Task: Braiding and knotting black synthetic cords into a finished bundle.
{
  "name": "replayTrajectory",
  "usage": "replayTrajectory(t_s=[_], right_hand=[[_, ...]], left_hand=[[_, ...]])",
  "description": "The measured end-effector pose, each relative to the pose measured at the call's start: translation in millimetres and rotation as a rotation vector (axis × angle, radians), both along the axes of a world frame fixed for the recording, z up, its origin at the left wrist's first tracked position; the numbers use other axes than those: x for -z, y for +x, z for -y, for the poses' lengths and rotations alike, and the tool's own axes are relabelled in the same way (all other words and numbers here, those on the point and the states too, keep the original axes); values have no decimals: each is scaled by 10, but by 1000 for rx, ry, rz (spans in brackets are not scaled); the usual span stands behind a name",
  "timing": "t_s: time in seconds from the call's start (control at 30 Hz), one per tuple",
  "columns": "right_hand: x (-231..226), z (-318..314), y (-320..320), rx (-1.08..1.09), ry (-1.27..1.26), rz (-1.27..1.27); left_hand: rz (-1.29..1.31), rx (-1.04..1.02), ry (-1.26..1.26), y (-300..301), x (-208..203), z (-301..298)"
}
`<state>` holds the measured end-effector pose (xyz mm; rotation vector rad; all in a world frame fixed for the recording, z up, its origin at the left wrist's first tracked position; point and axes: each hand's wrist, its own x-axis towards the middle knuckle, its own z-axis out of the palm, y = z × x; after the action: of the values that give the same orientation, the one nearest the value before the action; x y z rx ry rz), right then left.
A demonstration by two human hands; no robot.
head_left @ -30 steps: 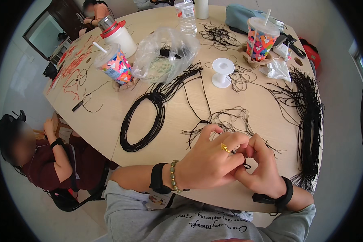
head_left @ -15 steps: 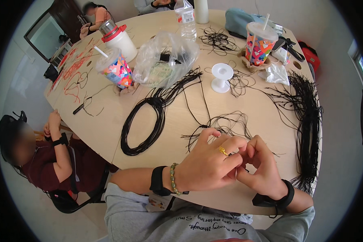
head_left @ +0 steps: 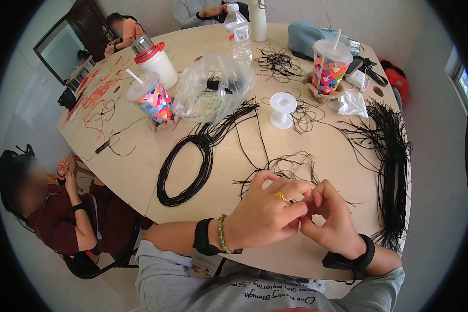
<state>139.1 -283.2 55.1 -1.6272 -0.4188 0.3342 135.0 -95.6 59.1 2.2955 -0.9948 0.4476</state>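
Note:
My left hand [head_left: 270, 210] and my right hand [head_left: 334, 218] meet above the near edge of the table, fingertips pinched together. Only a small dark bit shows between the fingers, seemingly thin black cord; my fingers hide most of it. Just beyond them lies a loose tangle of thin black cords [head_left: 296, 161], partly covered by my left hand. To the left of my hands is a coiled loop of black cord [head_left: 164, 174]. A long bundle of black cords [head_left: 393, 182] lies along the right edge.
Farther back stand a white spool [head_left: 282, 110], two patterned cups [head_left: 330, 65] with straws, a white flask [head_left: 158, 65], a clear plastic bag [head_left: 221, 78] and a water bottle [head_left: 238, 39]. Red cords [head_left: 96, 96] lie far left. A person [head_left: 57, 213] sits at left; others sit farther back.
My hands stay pinched together, with only small finger shifts. The view has tilted slightly, so the table items appear a little lower. The person at left has moved their hands slightly.

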Motion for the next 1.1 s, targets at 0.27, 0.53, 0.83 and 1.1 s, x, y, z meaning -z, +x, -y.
replayTrajectory(t_s=[0.27, 0.53, 0.83, 1.1], right_hand=[[-28, 27, -59, 4, 7, -6], [17, 50, -31, -8, -8, 33], [2, 78, 0, -43, 143, -107], [14, 114, -3, -68, 256, -232]], left_hand=[[-21, 35, -19, -37, -18, 21], [-149, 85, -60, 46, -27, -48], [-425, 170, -268, 124, 83, -36], [-476, 216, -400, 129, 96, -28]])
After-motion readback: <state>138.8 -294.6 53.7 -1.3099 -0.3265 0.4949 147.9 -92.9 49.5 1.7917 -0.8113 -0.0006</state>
